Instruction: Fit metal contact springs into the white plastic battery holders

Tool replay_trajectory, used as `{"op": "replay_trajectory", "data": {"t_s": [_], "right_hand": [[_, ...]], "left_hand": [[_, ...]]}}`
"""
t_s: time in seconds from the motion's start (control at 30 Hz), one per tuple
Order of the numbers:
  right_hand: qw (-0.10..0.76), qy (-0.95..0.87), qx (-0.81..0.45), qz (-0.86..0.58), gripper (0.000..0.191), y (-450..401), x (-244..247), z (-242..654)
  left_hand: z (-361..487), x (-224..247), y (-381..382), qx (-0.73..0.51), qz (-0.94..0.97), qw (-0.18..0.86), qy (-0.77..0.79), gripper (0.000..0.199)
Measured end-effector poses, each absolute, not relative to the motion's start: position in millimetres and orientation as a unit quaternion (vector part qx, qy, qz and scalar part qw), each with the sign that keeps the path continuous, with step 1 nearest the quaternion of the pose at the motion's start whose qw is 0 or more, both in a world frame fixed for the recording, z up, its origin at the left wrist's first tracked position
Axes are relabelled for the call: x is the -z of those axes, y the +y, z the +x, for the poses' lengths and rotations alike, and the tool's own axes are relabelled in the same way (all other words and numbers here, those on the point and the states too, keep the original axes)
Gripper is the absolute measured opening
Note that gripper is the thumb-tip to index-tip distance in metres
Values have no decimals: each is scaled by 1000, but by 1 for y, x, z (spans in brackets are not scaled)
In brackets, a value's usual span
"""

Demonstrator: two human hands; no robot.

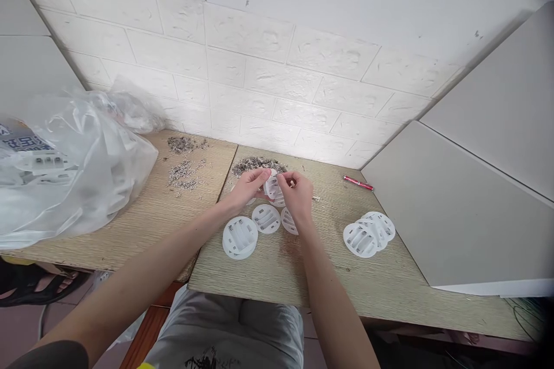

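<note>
My left hand point(251, 185) grips a round white plastic battery holder point(272, 185) by its edge, tilted up off the table. At its right side the fingers of my right hand point(296, 191) are pinched against the same piece; any small part between them is too small to make out. More white discs with battery slots lie below my hands: one flat disc point(266, 218), a stacked pair point(240, 237) to its left, and one partly hidden under my right wrist. Just behind my hands is a heap of small metal pieces point(258, 165).
Overlapping white discs point(367, 234) lie to the right, with a red pen point(358, 183) behind them. Small metal parts point(184, 173) are scattered on the left table. A large clear plastic bag point(82, 167) of white parts stands far left. A grey panel point(471, 202) bounds the right.
</note>
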State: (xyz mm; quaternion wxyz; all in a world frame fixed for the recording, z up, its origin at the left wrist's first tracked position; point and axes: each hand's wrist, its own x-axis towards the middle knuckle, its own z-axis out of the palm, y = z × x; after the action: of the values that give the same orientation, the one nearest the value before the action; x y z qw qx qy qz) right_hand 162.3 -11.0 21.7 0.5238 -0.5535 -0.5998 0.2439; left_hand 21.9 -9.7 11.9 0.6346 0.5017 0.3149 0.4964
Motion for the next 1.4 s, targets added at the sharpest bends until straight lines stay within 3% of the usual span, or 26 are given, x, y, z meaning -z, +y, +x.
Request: {"op": "replay_trajectory", "data": {"t_s": [0.5, 0.83, 1.13, 1.4], "right_hand": [[499, -616, -171, -585, 14, -10, -13, 158], [497, -693, -133, -504, 19, -12, -14, 155], [521, -618, -291, -512, 26, -10, -17, 159], [520, -614, -293, -516, 24, -9, -17, 160]], "left_hand": [[25, -16, -14, -495, 517, 612, 335, 52], [19, -12, -9, -522, 517, 580, 351, 46], [19, -8, 0, -540, 429, 647, 325, 45], [19, -9, 0, -535, 420, 656, 329, 40]]}}
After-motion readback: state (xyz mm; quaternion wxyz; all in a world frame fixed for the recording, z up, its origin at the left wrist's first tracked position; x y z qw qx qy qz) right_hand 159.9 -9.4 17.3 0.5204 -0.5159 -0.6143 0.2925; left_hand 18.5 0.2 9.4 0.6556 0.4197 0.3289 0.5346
